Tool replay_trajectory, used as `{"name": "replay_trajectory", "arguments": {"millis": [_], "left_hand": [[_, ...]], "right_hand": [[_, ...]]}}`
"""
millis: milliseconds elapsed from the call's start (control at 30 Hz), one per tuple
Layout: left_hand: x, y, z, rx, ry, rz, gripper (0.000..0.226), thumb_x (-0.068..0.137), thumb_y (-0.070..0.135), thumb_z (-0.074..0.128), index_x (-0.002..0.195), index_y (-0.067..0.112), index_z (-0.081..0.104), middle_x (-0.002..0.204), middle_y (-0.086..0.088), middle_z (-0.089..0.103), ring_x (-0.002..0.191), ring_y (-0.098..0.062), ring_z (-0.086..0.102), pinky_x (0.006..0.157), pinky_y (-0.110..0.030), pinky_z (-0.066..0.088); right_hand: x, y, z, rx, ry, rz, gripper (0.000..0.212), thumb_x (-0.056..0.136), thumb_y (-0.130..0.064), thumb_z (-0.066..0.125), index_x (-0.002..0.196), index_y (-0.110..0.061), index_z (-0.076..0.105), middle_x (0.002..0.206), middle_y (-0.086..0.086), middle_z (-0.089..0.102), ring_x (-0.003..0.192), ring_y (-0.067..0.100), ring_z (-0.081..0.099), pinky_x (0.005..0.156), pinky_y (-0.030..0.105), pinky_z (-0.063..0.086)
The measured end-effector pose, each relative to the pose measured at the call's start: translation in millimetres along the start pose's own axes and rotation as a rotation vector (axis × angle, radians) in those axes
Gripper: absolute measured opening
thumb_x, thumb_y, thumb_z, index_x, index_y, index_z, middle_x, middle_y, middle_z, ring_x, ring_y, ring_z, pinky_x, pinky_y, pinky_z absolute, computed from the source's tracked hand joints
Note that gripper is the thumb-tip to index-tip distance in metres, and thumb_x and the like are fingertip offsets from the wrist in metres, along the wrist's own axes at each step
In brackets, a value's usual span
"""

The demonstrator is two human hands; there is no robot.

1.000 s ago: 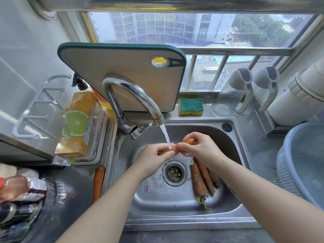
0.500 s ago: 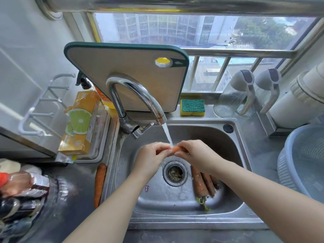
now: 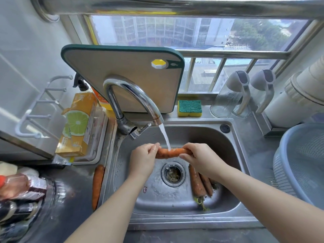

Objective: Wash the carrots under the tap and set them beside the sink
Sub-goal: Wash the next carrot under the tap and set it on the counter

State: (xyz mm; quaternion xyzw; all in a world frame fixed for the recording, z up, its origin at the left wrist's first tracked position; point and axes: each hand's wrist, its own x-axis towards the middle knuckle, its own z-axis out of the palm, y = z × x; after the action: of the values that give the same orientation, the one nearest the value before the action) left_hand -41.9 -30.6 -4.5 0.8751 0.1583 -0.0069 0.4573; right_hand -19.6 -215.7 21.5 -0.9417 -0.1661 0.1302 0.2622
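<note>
Leftward, bottles [image 3: 17, 188] crowd the wet steel counter [image 3: 70, 199], and a lemon-printed box [image 3: 77, 127] leans in a tray behind them. One washed carrot [image 3: 97, 185] lies lengthwise on the counter, just beside the sink [image 3: 175, 223] and its left rim. Over the basin the left hand [image 3: 142, 159] pinches one end of the held carrot [image 3: 171, 153] with curled fingers. The right hand [image 3: 201, 159] curls round the other end. The stream from the tap [image 3: 133, 95] lands on the carrot's middle, above the drain [image 3: 173, 174]. A cutting board [image 3: 122, 67] stands upright behind the tap's arch, against the barred window. More unwashed carrots [image 3: 198, 183] lie on the basin floor right of the drain, under the right wrist. A sponge [image 3: 189, 108] and glass jugs [image 3: 229, 95] sit on the back ledge. A blue colander [image 3: 301, 163] crowds the sink's right rim.
</note>
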Motion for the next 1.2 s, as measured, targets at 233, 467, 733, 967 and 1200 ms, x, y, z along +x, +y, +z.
{"name": "replay_trajectory", "arguments": {"millis": [233,467,733,967,1200], "left_hand": [[-5,3,11,0.025,-0.143,0.03,0.038,0.083,-0.003,0.052,0.112,0.016,0.067,0.12,0.001,0.059,0.116,-0.012,0.052,0.093,-0.01,0.03],[-11,2,35,-0.278,-0.278,-0.26,0.072,0.089,0.042,0.056,0.149,0.031,0.017,0.154,-0.003,0.019,0.137,-0.021,0.033,0.111,-0.04,0.033],[4,28,41,-1.09,0.062,-0.606,0.058,0.101,0.022,0.041,0.151,0.024,0.01,0.143,-0.019,0.037,0.07,-0.02,0.064,0.056,-0.031,0.058],[-10,37,34,-1.196,-0.146,-0.632,0.094,0.094,-0.004,0.047,0.145,0.03,-0.025,0.1,-0.014,0.055,0.083,-0.02,0.058,0.097,-0.044,0.045],[-14,34,30,-1.055,-0.246,-0.477,0.112,0.086,-0.012,0.055,0.141,0.034,-0.031,0.11,-0.008,0.055,0.1,-0.027,0.062,0.089,-0.042,0.052]], "right_hand": [[-8,4,-2,0.032,0.015,0.157,0.031,0.092,-0.039,0.054,0.083,-0.012,0.064,0.072,0.003,0.064,0.07,0.021,0.06,0.065,0.037,0.045],[-8,-10,-7,0.203,-0.115,0.265,0.051,0.095,-0.042,0.046,0.089,0.002,0.069,0.052,-0.001,0.043,0.05,0.014,0.04,0.051,0.029,0.03],[-14,-20,-7,0.211,-0.155,0.185,0.04,0.096,-0.037,0.047,0.085,-0.001,0.062,0.059,-0.004,0.046,0.056,0.013,0.041,0.052,0.027,0.029],[-15,-6,-11,0.232,-0.155,0.271,0.038,0.096,-0.033,0.047,0.093,-0.002,0.067,0.06,-0.004,0.049,0.054,0.012,0.043,0.054,0.03,0.032],[-14,-3,-3,0.137,-0.216,0.19,0.025,0.095,-0.036,0.05,0.078,-0.018,0.05,0.065,-0.009,0.049,0.059,0.008,0.044,0.051,0.021,0.03]]}}
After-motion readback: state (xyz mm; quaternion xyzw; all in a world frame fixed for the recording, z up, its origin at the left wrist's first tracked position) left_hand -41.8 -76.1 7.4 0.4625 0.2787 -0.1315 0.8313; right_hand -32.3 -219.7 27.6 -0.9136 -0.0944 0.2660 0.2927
